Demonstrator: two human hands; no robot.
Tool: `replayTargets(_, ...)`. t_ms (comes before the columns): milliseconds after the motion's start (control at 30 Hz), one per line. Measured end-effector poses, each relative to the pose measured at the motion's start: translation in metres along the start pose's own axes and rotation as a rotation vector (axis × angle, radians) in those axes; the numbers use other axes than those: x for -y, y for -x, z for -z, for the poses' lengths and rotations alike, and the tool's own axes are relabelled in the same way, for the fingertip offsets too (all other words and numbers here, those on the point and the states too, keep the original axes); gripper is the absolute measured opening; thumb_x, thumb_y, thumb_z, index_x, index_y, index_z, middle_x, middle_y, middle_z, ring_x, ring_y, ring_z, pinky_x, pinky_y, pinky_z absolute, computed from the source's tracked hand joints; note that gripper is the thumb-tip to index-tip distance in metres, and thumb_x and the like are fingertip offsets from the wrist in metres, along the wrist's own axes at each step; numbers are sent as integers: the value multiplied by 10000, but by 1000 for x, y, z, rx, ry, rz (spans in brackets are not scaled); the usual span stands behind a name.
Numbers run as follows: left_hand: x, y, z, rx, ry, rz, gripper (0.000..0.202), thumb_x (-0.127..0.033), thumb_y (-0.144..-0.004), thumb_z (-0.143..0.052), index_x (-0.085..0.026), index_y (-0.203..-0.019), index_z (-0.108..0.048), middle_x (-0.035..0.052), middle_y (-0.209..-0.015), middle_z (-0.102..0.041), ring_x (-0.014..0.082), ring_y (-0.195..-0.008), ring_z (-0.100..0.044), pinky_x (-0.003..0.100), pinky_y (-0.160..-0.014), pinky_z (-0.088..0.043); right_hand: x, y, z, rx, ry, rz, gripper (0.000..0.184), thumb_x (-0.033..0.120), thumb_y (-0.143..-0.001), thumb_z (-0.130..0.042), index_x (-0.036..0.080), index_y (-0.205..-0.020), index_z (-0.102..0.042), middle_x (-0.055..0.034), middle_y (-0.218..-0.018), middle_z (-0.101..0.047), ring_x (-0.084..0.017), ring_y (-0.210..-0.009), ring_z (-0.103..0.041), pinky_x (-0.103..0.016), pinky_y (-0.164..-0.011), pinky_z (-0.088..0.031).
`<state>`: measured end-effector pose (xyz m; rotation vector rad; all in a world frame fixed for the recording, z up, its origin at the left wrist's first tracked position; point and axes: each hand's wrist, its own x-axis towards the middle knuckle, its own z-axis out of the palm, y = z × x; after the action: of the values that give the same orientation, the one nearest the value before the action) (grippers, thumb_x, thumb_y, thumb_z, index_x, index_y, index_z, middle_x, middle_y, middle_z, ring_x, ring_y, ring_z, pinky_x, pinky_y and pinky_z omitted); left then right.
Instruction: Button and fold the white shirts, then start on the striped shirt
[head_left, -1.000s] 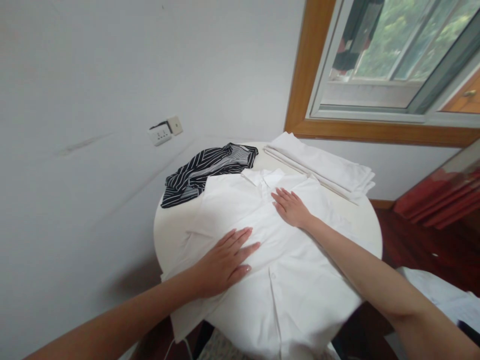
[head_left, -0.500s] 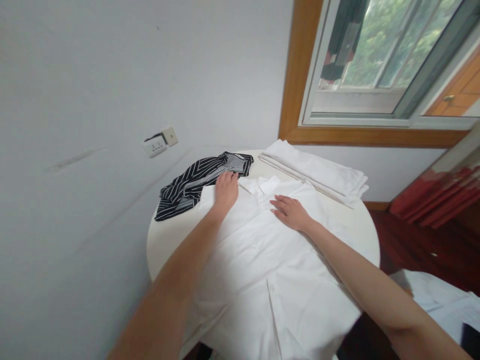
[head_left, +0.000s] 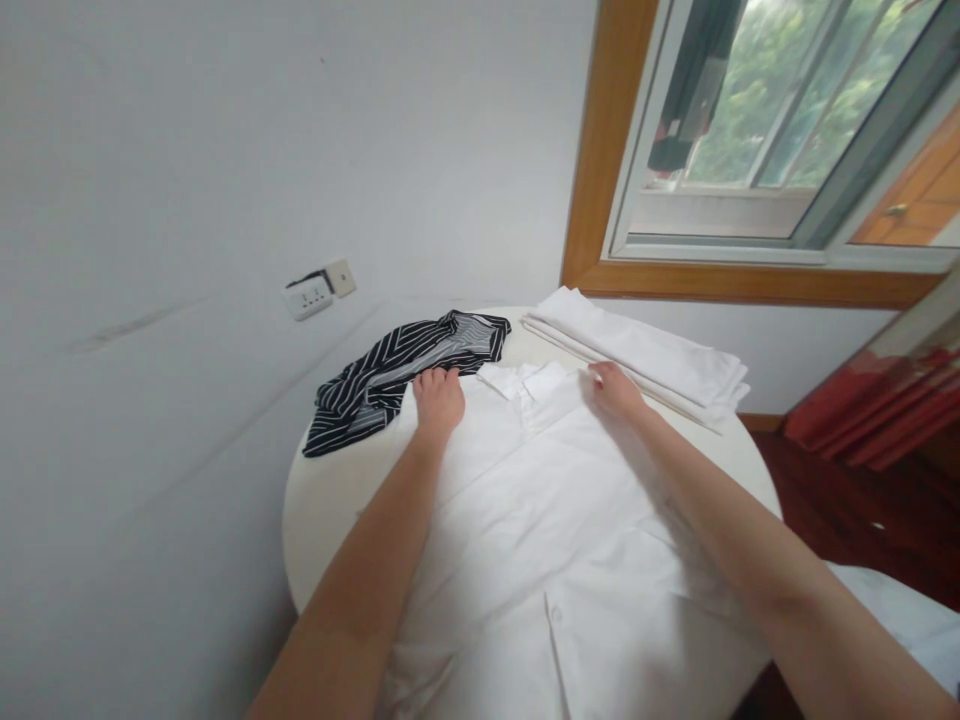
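Note:
A white collared shirt lies spread over the round table, its collar at the far side and its lower part hanging toward me. At the shirt's left shoulder edge, my left hand has its fingers curled down onto the fabric. My right hand pinches the cloth at the opposite shoulder, fingertips together. A black-and-white striped garment lies crumpled just beyond my left hand. Behind my right hand sits a folded white garment.
The round white table stands against a pale wall with a power socket. A wood-framed window is at back right, beside a red and cream curtain. More white cloth lies low at the right.
My right hand has moved right and away from me, from lying on the shirt's chest to pinching its shoulder. My left hand has shifted slightly left along the other shoulder.

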<state>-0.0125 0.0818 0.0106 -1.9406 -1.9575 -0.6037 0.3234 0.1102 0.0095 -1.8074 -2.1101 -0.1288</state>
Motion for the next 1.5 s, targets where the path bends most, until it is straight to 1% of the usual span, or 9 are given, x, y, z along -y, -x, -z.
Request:
replayTargets(100,0,1,1,27,2,13,409,-229,-949,-321,-115,-1218,-606,194,-1121,-594,336,-1146,-456,478,-1013,-290,8,2,-6,3,58,-96,375,282,-955,-403,195,-1261,-601,-155,-1284,-591,-273,-1030,-642,-375,-829,-521)
replayTargets(267,-1,0,5,29,24,10,347,-261,-932,-397,-109,-1145,-625,204,-1121,-568,353,-1147,-445,470,-990,-310,17,0,-10,0,117,-192,431,438,-975,-386,149,-1197,-617,-200,-1182,-569,-286,-911,-664,-381,-735,-518)
replayTargets(600,2,1,9,-17,-43,44,316,-276,-906,-477,-168,-1175,-604,156,-1104,-589,340,-1091,-471,451,-883,-354,12,11,2,-38,-10,-136,287,322,-955,-432,195,-1170,-574,-133,-1220,-588,-244,-941,-639,-322,-748,-476)
replayTargets(800,0,0,12,0,-74,-48,256,-296,-924,-458,-196,-1021,-672,136,-1036,-625,326,-1061,-492,459,-878,-337,10,14,9,48,-106,-155,367,348,-923,-505,194,-1255,-540,-100,-1170,-669,-242,-1029,-619,-305,-814,-445)
replayTargets(967,-7,0,18,-57,-58,-127,325,-224,-952,-364,-199,-1060,-669,129,-1000,-660,308,-1025,-518,469,-878,-318,15,8,19,79,-52,-179,308,330,-935,-479,169,-1121,-665,-141,-1167,-640,-250,-1021,-625,-304,-822,-442)
replayTargets(1100,-11,-18,27,-107,-26,-96,346,-198,-952,-346,-193,-1121,-649,141,-1014,-678,306,-1030,-527,471,-895,-303,19,-7,44,-146,-128,-117,289,282,-908,-482,153,-1095,-661,-142,-1099,-616,-259,-997,-593,-327,-840,-446)
replayTargets(1300,-17,-83,59,-278,2,-14,362,-252,-982,-311,-201,-1190,-603,135,-1053,-675,316,-1035,-536,473,-905,-306,22,-55,83,-479,-320,38,245,228,-848,-500,155,-1053,-612,-148,-1103,-556,-271,-950,-557,-387,-818,-471)
replayTargets(1400,-15,-92,70,-330,21,-35,354,-246,-986,-309,-187,-1207,-578,130,-1059,-671,305,-1024,-549,462,-908,-314,14,-58,88,-467,-397,127,216,220,-846,-486,159,-1028,-583,-151,-1127,-543,-242,-911,-566,-374,-781,-496)
replayTargets(1500,4,-62,74,-284,36,-176,324,-240,-981,-329,-151,-1150,-590,129,-1010,-673,280,-968,-569,446,-908,-331,-8,-22,84,-321,-433,277,182,232,-857,-478,179,-1005,-571,-126,-1097,-573,-207,-856,-593,-326,-700,-516)
